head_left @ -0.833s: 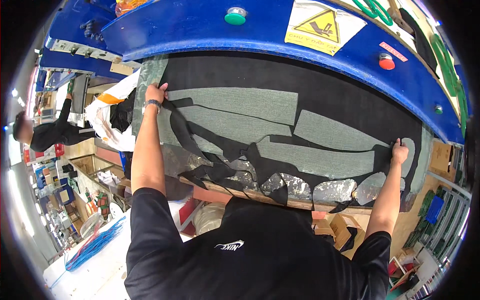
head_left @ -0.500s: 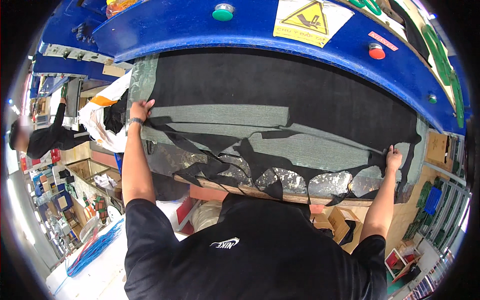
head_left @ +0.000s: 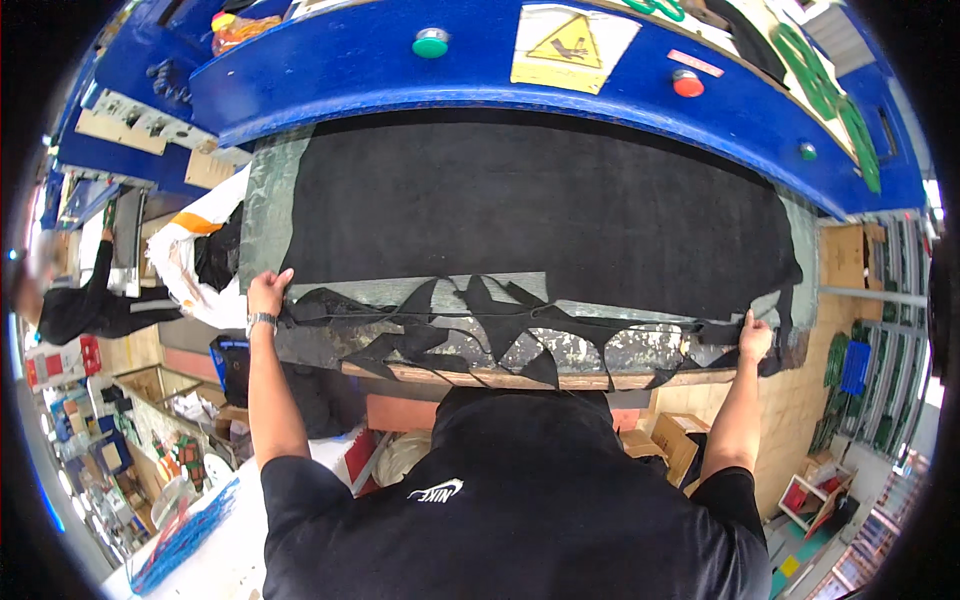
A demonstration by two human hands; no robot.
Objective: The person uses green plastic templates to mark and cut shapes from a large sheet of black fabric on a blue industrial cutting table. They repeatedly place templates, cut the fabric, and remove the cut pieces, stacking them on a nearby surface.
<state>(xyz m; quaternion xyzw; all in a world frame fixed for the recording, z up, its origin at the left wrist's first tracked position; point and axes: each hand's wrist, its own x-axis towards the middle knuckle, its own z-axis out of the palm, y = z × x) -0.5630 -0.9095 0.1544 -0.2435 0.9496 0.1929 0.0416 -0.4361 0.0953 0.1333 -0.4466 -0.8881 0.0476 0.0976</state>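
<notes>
A wide black sheet of soft material (head_left: 540,200), fabric or leather, lies over a worn greenish cutting board (head_left: 270,190). My left hand (head_left: 268,293) pinches the sheet's near left corner, thumb raised. At the near right, my right hand (head_left: 755,337) has its fingers closed on the sheet's edge. Between my hands run jagged black offcut strips (head_left: 490,315), joined in a ragged web, some hanging over the board's wooden front edge (head_left: 500,380). Part of the board shows through a straight-sided gap between sheet and strips.
A blue press beam (head_left: 460,85) spans the far side, with a green button (head_left: 430,43), a red button (head_left: 688,83) and a yellow hand-hazard sign (head_left: 575,48). At left are a white sack (head_left: 180,250) and another person (head_left: 90,300). Cardboard boxes (head_left: 680,440) stand below right.
Both hands have drawn the black sheet toward me, and its near edge lies closer to the board's front. The bare strip of board has narrowed, and the offcuts have bunched up. My view has shifted slightly.
</notes>
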